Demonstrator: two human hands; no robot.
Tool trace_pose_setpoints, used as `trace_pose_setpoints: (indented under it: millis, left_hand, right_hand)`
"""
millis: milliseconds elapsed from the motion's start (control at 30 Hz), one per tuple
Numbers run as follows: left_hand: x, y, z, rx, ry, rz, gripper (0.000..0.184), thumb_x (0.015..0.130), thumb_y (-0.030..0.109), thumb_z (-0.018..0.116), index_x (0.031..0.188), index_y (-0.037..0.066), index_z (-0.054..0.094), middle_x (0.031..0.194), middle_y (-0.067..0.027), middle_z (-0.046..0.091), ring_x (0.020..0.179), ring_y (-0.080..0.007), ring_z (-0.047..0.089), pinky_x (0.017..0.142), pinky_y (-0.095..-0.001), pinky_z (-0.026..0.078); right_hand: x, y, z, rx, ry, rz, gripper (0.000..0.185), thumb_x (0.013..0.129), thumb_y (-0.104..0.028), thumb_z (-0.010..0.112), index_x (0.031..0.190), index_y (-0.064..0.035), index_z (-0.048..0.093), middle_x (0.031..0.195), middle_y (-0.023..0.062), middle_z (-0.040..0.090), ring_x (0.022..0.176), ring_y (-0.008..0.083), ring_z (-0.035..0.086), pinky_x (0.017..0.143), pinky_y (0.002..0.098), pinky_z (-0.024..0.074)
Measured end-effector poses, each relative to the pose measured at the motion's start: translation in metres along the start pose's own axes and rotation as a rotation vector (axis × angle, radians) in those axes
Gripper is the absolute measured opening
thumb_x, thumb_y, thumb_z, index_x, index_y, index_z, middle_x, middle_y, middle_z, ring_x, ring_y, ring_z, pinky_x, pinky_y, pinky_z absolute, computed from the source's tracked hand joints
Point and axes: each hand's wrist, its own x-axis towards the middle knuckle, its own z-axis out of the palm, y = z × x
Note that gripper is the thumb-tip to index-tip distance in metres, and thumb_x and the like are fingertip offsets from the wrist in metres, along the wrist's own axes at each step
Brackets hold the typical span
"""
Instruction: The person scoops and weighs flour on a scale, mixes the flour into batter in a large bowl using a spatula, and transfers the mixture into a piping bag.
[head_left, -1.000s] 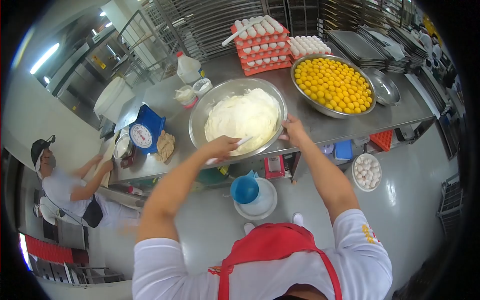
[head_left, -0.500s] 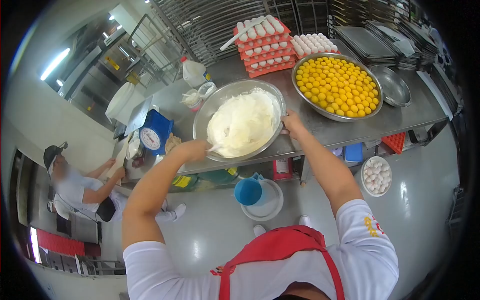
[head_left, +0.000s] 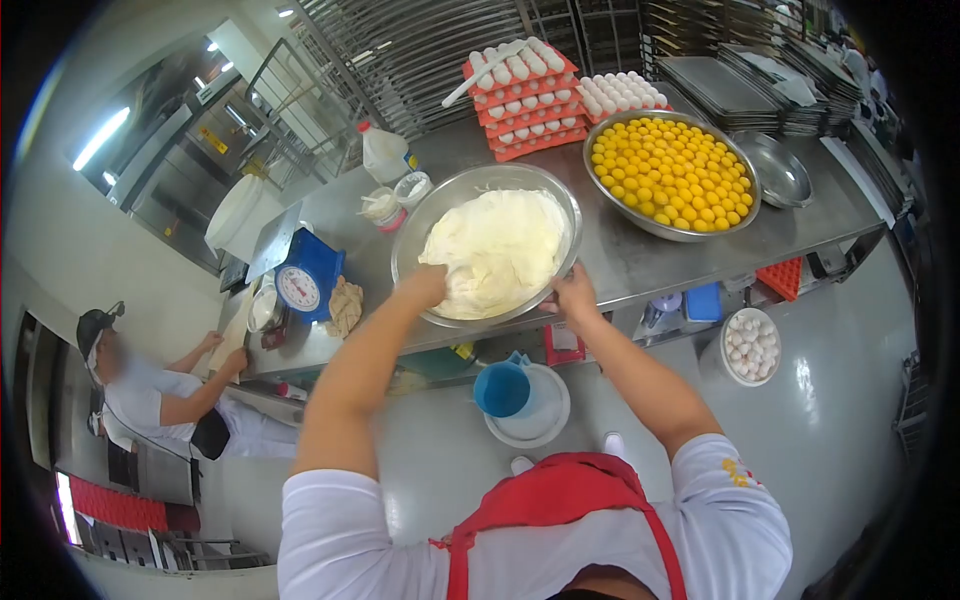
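A wide metal mixing bowl [head_left: 409,228] sits near the front edge of the steel table, holding a thick, pale cream-coloured mixture [head_left: 495,240]. My right hand [head_left: 573,292] is closed on the bowl's near right rim. Over the near left side of the bowl, my left hand [head_left: 428,287] is closed, its fingers down at the mixture. What it holds is hidden by the hand and the mixture. A second metal bowl [head_left: 672,233], full of egg yolks [head_left: 675,170], stands to the right.
Behind are stacked trays of eggs [head_left: 528,100] and a plastic jug [head_left: 386,153]. A blue scale [head_left: 312,270] stands left. Below are a blue pitcher [head_left: 502,389] and a bucket of eggs [head_left: 750,346]. Another person [head_left: 165,385] works at the far left.
My left hand has moved right and slightly up, further over the bowl. The mixture's surface has shifted. My right hand has slid slightly down along the rim.
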Motion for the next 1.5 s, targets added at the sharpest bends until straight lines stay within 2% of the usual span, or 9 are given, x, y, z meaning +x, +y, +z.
trace_pose_setpoints:
  millis: [200, 367, 567, 667, 800, 933, 1200, 1433, 1500]
  left_hand:
    - [-0.071, -0.021, -0.048, 0.063, -0.116, 0.198, 0.035, 0.085, 0.014, 0.048, 0.119, 0.011, 0.055, 0.094, -0.017, 0.064, 0.082, -0.0304, 0.064, 0.071, -0.041, 0.05]
    - [-0.061, 0.032, -0.034, -0.71, -0.45, 0.091, 0.045, 0.092, 0.022, 0.05, 0.136, 0.02, 0.042, 0.062, -0.0084, 0.054, 0.041, -0.0124, 0.044, 0.034, -0.029, 0.036]
    - [-0.004, 0.111, 0.009, -1.188, -0.165, -0.078, 0.045, 0.091, 0.021, 0.05, 0.135, 0.013, 0.043, 0.057, -0.0054, 0.05, 0.038, -0.0127, 0.042, 0.036, -0.0288, 0.037]
    - [0.045, 0.086, 0.008, -0.707, 0.002, -0.017, 0.047, 0.089, 0.019, 0.048, 0.133, 0.006, 0.042, 0.062, -0.0123, 0.057, 0.043, -0.02, 0.052, 0.039, -0.0336, 0.042]
    - [0.01, 0.035, -0.018, 0.023, -0.066, -0.084, 0.034, 0.082, 0.011, 0.046, 0.114, 0.003, 0.054, 0.111, -0.0224, 0.058, 0.103, -0.0353, 0.057, 0.087, -0.0433, 0.046]
    - [-0.04, 0.001, -0.046, 0.211, -0.244, 0.073, 0.041, 0.083, 0.01, 0.048, 0.124, 0.006, 0.05, 0.107, -0.0223, 0.06, 0.103, -0.0347, 0.057, 0.088, -0.042, 0.045]
    - [-0.043, 0.07, -0.029, -0.932, -0.389, -0.001, 0.042, 0.093, 0.018, 0.046, 0.135, 0.015, 0.042, 0.054, -0.0022, 0.042, 0.035, -0.01, 0.035, 0.032, -0.0274, 0.031]
    - [0.032, 0.125, 0.001, -1.183, -0.132, -0.167, 0.047, 0.089, 0.021, 0.049, 0.134, 0.012, 0.042, 0.056, -0.0076, 0.05, 0.035, -0.0172, 0.045, 0.032, -0.0328, 0.038]
    - [0.048, 0.098, 0.009, -0.514, 0.019, -0.003, 0.046, 0.085, 0.016, 0.048, 0.131, 0.008, 0.044, 0.072, -0.0183, 0.061, 0.055, -0.0282, 0.062, 0.049, -0.0397, 0.05]
  right_hand:
    - [0.086, -0.025, -0.041, -0.167, -0.129, 0.021, 0.041, 0.089, -0.01, 0.049, 0.129, -0.0092, 0.041, 0.105, 0.006, 0.053, 0.089, 0.018, 0.057, 0.065, 0.0361, 0.0542]
    - [0.04, -0.039, -0.027, -0.055, -0.07, 0.036, 0.043, 0.091, -0.003, 0.045, 0.132, -0.0134, 0.042, 0.1, 0.0119, 0.06, 0.081, 0.0204, 0.063, 0.06, 0.0361, 0.0585]
    - [0.032, -0.014, -0.026, 0.034, -0.092, -0.032, 0.046, 0.09, -0.003, 0.046, 0.135, -0.0081, 0.035, 0.105, 0.0135, 0.058, 0.079, 0.0213, 0.063, 0.062, 0.0354, 0.0584]
    - [0.016, 0.001, -0.013, 0.106, -0.023, -0.057, 0.046, 0.089, -0.004, 0.048, 0.133, -0.0074, 0.036, 0.097, 0.0106, 0.06, 0.072, 0.0194, 0.063, 0.06, 0.034, 0.0569]
    - [0.017, -0.004, -0.008, -0.039, 0.036, 0.02, 0.045, 0.088, -0.004, 0.048, 0.131, -0.0014, 0.034, 0.104, 0.0138, 0.057, 0.083, 0.024, 0.063, 0.063, 0.0379, 0.0579]
    - [0.075, -0.04, -0.035, -0.078, -0.093, -0.021, 0.037, 0.089, -0.007, 0.047, 0.126, -0.0067, 0.043, 0.107, 0.0146, 0.058, 0.085, 0.024, 0.063, 0.062, 0.0401, 0.0577]
    - [0.037, -0.031, -0.031, -0.066, -0.109, 0.019, 0.049, 0.087, 0.001, 0.047, 0.134, -0.01, 0.036, 0.11, 0.0146, 0.056, 0.079, 0.0241, 0.063, 0.061, 0.0389, 0.0581]
    - [0.009, 0.016, -0.009, 0.074, 0.003, -0.128, 0.056, 0.086, 0.001, 0.049, 0.137, -0.0083, 0.027, 0.101, 0.0144, 0.056, 0.07, 0.0229, 0.062, 0.054, 0.0346, 0.0573]
    - [-0.012, 0.031, 0.002, 0.123, 0.044, -0.174, 0.056, 0.086, 0.0, 0.049, 0.137, -0.0069, 0.026, 0.099, 0.0143, 0.056, 0.069, 0.0226, 0.062, 0.053, 0.034, 0.0567]
